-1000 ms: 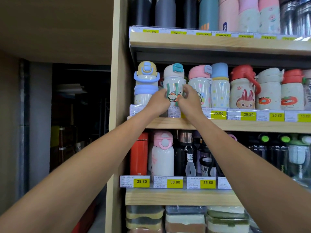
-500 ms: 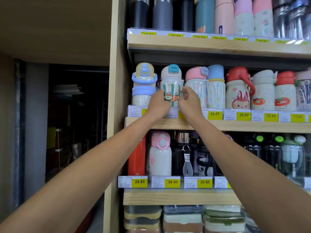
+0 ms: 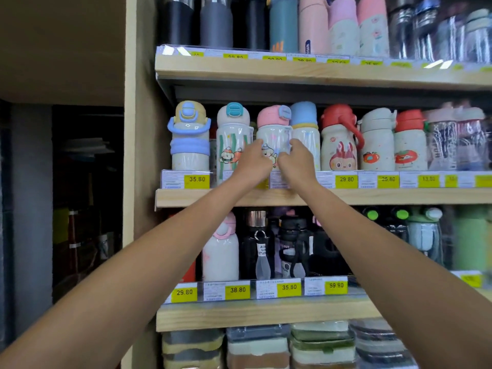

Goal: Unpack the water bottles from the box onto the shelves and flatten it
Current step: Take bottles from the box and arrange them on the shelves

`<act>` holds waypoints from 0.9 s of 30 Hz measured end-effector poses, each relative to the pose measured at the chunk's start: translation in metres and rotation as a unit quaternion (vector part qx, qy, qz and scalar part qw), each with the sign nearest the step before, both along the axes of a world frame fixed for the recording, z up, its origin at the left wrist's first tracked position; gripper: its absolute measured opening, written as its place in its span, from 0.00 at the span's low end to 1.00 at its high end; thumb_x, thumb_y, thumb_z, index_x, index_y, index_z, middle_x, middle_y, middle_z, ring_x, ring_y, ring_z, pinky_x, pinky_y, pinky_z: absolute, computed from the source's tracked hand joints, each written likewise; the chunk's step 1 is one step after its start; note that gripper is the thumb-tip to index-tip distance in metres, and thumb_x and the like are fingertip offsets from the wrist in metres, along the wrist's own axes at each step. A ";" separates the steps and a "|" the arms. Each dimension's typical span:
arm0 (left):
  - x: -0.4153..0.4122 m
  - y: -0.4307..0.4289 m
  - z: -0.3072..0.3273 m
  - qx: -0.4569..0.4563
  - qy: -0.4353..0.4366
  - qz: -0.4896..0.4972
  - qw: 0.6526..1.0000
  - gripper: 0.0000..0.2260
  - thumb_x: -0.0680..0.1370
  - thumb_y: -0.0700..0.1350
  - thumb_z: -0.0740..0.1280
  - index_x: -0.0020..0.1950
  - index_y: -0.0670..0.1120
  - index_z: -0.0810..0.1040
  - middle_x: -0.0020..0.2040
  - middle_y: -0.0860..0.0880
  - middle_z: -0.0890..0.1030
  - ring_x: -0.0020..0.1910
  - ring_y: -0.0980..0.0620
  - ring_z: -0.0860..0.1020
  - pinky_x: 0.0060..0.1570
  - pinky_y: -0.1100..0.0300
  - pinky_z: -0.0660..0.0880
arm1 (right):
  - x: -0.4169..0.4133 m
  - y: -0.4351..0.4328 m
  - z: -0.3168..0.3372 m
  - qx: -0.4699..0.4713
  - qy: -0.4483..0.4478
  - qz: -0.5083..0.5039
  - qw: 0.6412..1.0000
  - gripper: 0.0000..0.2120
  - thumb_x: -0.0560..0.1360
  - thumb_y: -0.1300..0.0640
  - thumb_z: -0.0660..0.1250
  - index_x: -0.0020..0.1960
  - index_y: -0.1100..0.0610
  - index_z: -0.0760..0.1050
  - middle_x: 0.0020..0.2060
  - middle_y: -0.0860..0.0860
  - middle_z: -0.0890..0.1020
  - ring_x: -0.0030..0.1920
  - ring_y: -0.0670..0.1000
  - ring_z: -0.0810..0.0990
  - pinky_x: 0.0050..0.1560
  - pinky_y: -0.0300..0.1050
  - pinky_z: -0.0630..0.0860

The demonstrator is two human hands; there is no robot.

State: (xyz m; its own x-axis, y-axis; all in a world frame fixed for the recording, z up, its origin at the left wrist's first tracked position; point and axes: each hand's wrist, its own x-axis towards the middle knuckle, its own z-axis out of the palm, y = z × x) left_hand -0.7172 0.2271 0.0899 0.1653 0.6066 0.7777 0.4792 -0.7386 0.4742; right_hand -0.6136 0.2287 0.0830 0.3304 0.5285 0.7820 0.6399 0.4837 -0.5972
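Two hands (image 3: 254, 165) (image 3: 296, 161) now on pink-capped bottle (image 3: 274, 135)

Bright even shelf light; glare on label strips (image 3: 436, 63); dim left recess; edges soft, bowed

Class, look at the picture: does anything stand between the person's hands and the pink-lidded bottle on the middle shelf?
Nothing visible does: the left hand and right hand grip the pink-lidded bottle from either side.

Bottle (image 3: 273, 134) on shelf (image 3: 372, 196), apparently between hands (image 3: 254, 162)
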 end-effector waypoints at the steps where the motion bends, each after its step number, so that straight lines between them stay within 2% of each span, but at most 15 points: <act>1: 0.003 0.000 0.001 0.002 0.005 0.009 1.000 0.12 0.73 0.31 0.56 0.37 0.48 0.63 0.36 0.51 0.67 0.34 0.53 0.67 0.27 0.70 0.62 | 0.001 0.000 0.001 -0.006 -0.003 0.007 1.000 0.17 0.74 0.62 0.58 0.62 0.62 0.70 0.56 0.58 0.76 0.54 0.57 0.74 0.46 0.44 0.67; 3: 0.007 -0.001 0.002 0.005 0.011 0.029 0.999 0.12 0.72 0.31 0.56 0.36 0.47 0.61 0.34 0.52 0.64 0.31 0.56 0.63 0.24 0.70 0.62 | 0.003 0.001 0.004 -0.012 -0.001 0.002 1.000 0.04 0.74 0.62 0.59 0.48 0.58 0.69 0.45 0.54 0.74 0.45 0.55 0.70 0.34 0.43 0.62; 4: 0.009 -0.002 0.003 0.001 0.007 0.039 0.999 0.11 0.72 0.31 0.57 0.37 0.46 0.62 0.34 0.51 0.64 0.31 0.55 0.63 0.25 0.68 0.61 | 0.006 0.001 0.006 -0.012 -0.001 -0.001 1.000 0.04 0.73 0.62 0.59 0.41 0.56 0.65 0.39 0.51 0.71 0.43 0.55 0.68 0.31 0.42 0.58; 6: 0.012 -0.001 0.005 -0.007 -0.007 0.049 0.999 0.09 0.72 0.32 0.58 0.41 0.46 0.65 0.39 0.49 0.69 0.37 0.50 0.67 0.32 0.62 0.64 | 0.010 0.000 0.008 -0.013 -0.005 -0.007 1.000 0.13 0.73 0.62 0.60 0.35 0.52 0.58 0.33 0.47 0.65 0.41 0.55 0.66 0.29 0.42 0.55; 8: 0.013 -0.002 0.005 -0.017 -0.012 0.062 0.998 0.09 0.72 0.32 0.58 0.48 0.44 0.68 0.46 0.45 0.72 0.44 0.47 0.69 0.39 0.58 0.66 | 0.012 -0.001 0.008 -0.021 -0.006 0.002 1.000 0.12 0.73 0.62 0.60 0.35 0.53 0.59 0.32 0.45 0.64 0.41 0.55 0.66 0.29 0.40 0.55; 9: 0.013 0.000 0.004 -0.020 -0.010 0.065 0.998 0.09 0.73 0.33 0.58 0.49 0.44 0.68 0.47 0.45 0.72 0.44 0.47 0.69 0.39 0.59 0.66 | 0.013 -0.001 0.007 -0.020 -0.007 0.014 1.000 0.10 0.73 0.62 0.60 0.37 0.53 0.62 0.33 0.45 0.65 0.42 0.54 0.66 0.29 0.40 0.56; 11: 0.015 -0.001 0.001 -0.019 -0.012 0.067 0.998 0.07 0.73 0.32 0.57 0.45 0.43 0.68 0.42 0.47 0.71 0.41 0.48 0.68 0.32 0.63 0.63 | 0.016 -0.004 0.004 -0.017 -0.013 0.039 0.999 0.04 0.73 0.63 0.59 0.46 0.56 0.70 0.40 0.50 0.72 0.45 0.55 0.69 0.33 0.41 0.61; 12: 0.015 -0.002 0.000 -0.022 -0.016 0.063 0.998 0.07 0.72 0.32 0.57 0.43 0.43 0.68 0.38 0.49 0.69 0.38 0.49 0.66 0.29 0.65 0.61 | 0.017 -0.005 0.003 -0.015 -0.021 0.050 0.998 0.11 0.73 0.64 0.59 0.54 0.59 0.72 0.47 0.53 0.75 0.49 0.56 0.72 0.39 0.42 0.66; 14: 0.016 -0.003 -0.002 -0.034 -0.020 0.053 0.998 0.06 0.73 0.32 0.57 0.43 0.43 0.67 0.35 0.50 0.67 0.36 0.51 0.65 0.29 0.63 0.60 | 0.015 -0.008 -0.001 -0.019 -0.035 0.069 0.997 0.24 0.73 0.64 0.58 0.69 0.61 0.67 0.62 0.57 0.74 0.62 0.57 0.73 0.54 0.45 0.69; 16: 0.018 -0.005 -0.003 -0.043 -0.026 0.042 0.998 0.05 0.73 0.33 0.59 0.45 0.42 0.69 0.38 0.49 0.71 0.39 0.50 0.67 0.34 0.59 0.64 | 0.010 -0.014 -0.003 -0.021 -0.037 0.093 0.995 0.28 0.73 0.64 0.59 0.73 0.60 0.63 0.67 0.58 0.71 0.66 0.57 0.70 0.59 0.45 0.68; 19: 0.020 -0.003 -0.003 -0.049 -0.029 0.042 0.997 0.09 0.73 0.33 0.59 0.51 0.37 0.73 0.44 0.44 0.75 0.44 0.48 0.70 0.43 0.57 0.67 | 0.010 -0.015 -0.001 -0.017 -0.026 0.100 0.995 0.28 0.72 0.64 0.60 0.73 0.60 0.62 0.64 0.58 0.71 0.62 0.58 0.72 0.56 0.46 0.69; 21: 0.021 -0.004 -0.004 -0.047 -0.029 0.045 0.997 0.07 0.73 0.31 0.56 0.44 0.40 0.71 0.38 0.48 0.71 0.40 0.48 0.68 0.37 0.58 0.65 | 0.014 -0.014 0.000 -0.009 -0.011 0.103 0.995 0.22 0.73 0.64 0.59 0.67 0.62 0.65 0.58 0.59 0.73 0.54 0.58 0.74 0.48 0.46 0.69; 22: 0.021 -0.005 -0.004 -0.047 -0.031 0.046 0.997 0.08 0.72 0.31 0.55 0.41 0.43 0.68 0.35 0.49 0.68 0.38 0.49 0.66 0.33 0.59 0.63 | 0.017 -0.014 0.001 -0.008 -0.008 0.103 0.995 0.16 0.73 0.64 0.58 0.61 0.62 0.67 0.54 0.59 0.74 0.50 0.58 0.73 0.43 0.45 0.67; 24: 0.020 -0.006 -0.004 -0.047 -0.031 0.043 0.997 0.10 0.72 0.30 0.54 0.39 0.45 0.66 0.33 0.51 0.66 0.33 0.52 0.65 0.29 0.61 0.60 | 0.021 -0.012 0.003 -0.020 -0.014 0.090 0.996 0.05 0.75 0.63 0.57 0.51 0.59 0.65 0.44 0.55 0.73 0.44 0.57 0.72 0.35 0.45 0.63; 27: 0.020 -0.004 -0.003 -0.045 -0.017 0.049 0.998 0.09 0.71 0.30 0.54 0.41 0.43 0.68 0.33 0.50 0.67 0.32 0.53 0.64 0.29 0.61 0.59 | 0.022 -0.009 0.005 -0.045 -0.038 0.089 0.994 0.04 0.75 0.61 0.58 0.50 0.59 0.67 0.43 0.53 0.72 0.43 0.56 0.71 0.37 0.44 0.64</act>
